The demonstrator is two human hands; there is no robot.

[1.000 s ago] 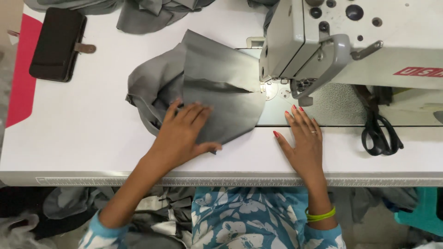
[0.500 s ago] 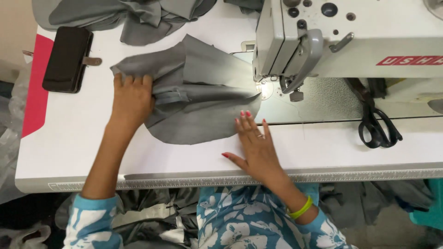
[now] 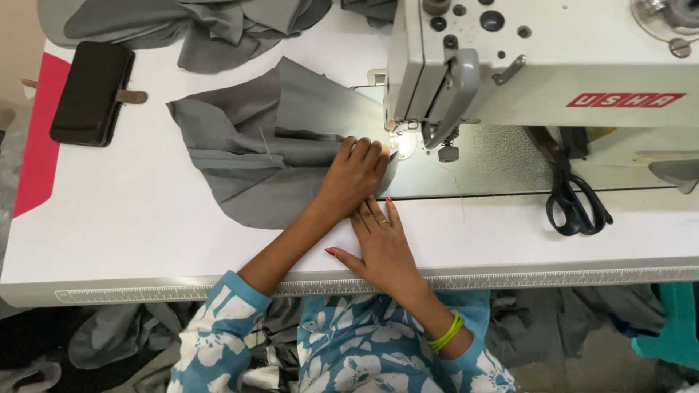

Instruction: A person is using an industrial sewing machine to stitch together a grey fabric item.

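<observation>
A folded grey fabric piece (image 3: 247,145) lies on the white table, its right edge by the presser foot (image 3: 399,142) of the white sewing machine (image 3: 539,65). My left hand (image 3: 354,175) presses flat on the fabric's right end, fingertips close to the needle area. My right hand (image 3: 382,244) rests flat on the table just below it, fingers spread, touching the fabric's lower edge. Neither hand grips anything.
Black scissors (image 3: 575,204) lie on the machine bed at the right. A black phone case (image 3: 91,91) sits at the far left on a red patch. More grey cloth (image 3: 204,29) is heaped at the back. A ruler strip (image 3: 510,282) runs along the table's front edge.
My left hand has moved from the fabric's left end to its right end near the needle. The fabric has shifted toward the presser foot, and my right hand has slid right and lies flat below the left.
</observation>
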